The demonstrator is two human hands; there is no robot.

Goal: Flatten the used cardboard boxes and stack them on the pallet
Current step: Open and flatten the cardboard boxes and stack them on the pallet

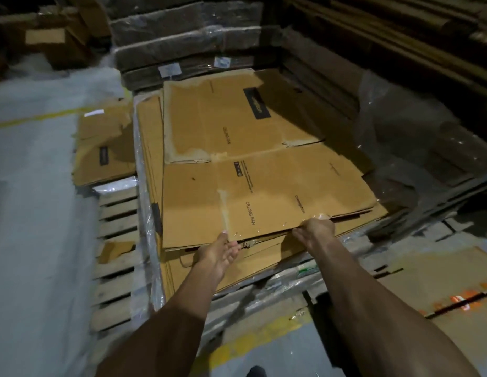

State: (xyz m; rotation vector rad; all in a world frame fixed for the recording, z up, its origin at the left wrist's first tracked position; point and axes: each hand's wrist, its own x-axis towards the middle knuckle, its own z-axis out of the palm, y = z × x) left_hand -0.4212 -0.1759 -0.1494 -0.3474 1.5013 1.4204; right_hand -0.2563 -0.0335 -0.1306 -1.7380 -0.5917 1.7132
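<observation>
Concrete floor (32, 213) with a yellow line fills the far left, and beside it a smaller flattened carton (106, 151) lies on the slats of the wooden pallet (114, 210). Right of that sits the main stack of flattened boxes (155, 164), resting on plastic sheeting over the pallet. On top lies the flattened box (253, 194) printed "CEILING FAN", its near edge overhanging the sheets below.

At that near edge the left hand (223, 248) holds the board with the thumb on top and the fingers curled underneath. Just to its right, the right hand (315, 229) pinches the same edge, fingers folded over the rim. Both hands are clamped on the box and stand a little apart, both right of the middle of its near side.

Further right, crumpled clear plastic (400, 137) is heaped against dark stacked material, and another flat carton with orange print (441, 284) lies near right on the floor.

The sheet looks light but broad, stiff along its flutes and floppy across the creases, so it will likely sag or fold at the scored lines if lifted from one side. Old tape near the edge appears slick. A wider grip, hands spread toward the corners, should steer it square onto the stack better than this close hold.
</observation>
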